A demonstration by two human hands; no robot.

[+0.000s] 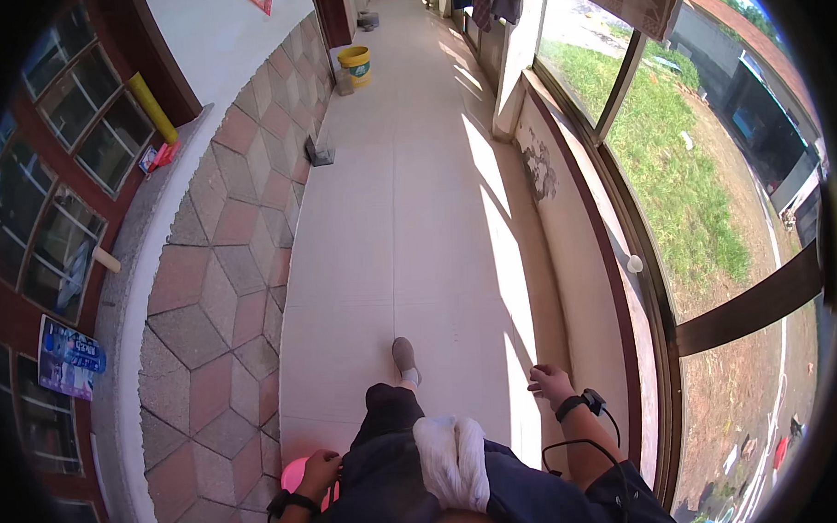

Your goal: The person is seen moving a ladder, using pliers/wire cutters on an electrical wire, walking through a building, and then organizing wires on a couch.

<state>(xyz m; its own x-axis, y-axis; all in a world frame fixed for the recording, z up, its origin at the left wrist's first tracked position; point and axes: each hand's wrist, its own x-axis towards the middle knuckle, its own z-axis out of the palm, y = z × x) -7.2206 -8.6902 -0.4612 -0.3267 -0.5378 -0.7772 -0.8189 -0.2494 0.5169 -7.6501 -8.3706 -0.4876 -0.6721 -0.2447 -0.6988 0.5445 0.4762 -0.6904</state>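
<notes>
At the lower left, my left hand [321, 474] is closed at a pink plastic container [295, 472], mostly hidden behind my hand and my body. Its fingers curl down over the container's edge. My right hand [550, 384] swings free beside the low wall on the right, loosely curled, with nothing visible in it. Both wrists wear black bands, and a black cable loops from the right one. A white knitted cloth bundle [451, 463] hangs at the front of my dark clothing. One foot in a brown shoe [403, 352] is forward on the pale tiled floor [344, 227].
A yellow bucket [356, 64] stands ahead by the left wall, with a dark dustpan-like object [320, 154] nearer. Along the left sill lie a yellow roll [152, 107] and a blue-purple package [70, 358]. Windows line the right ledge, where a small white object [634, 264] sits.
</notes>
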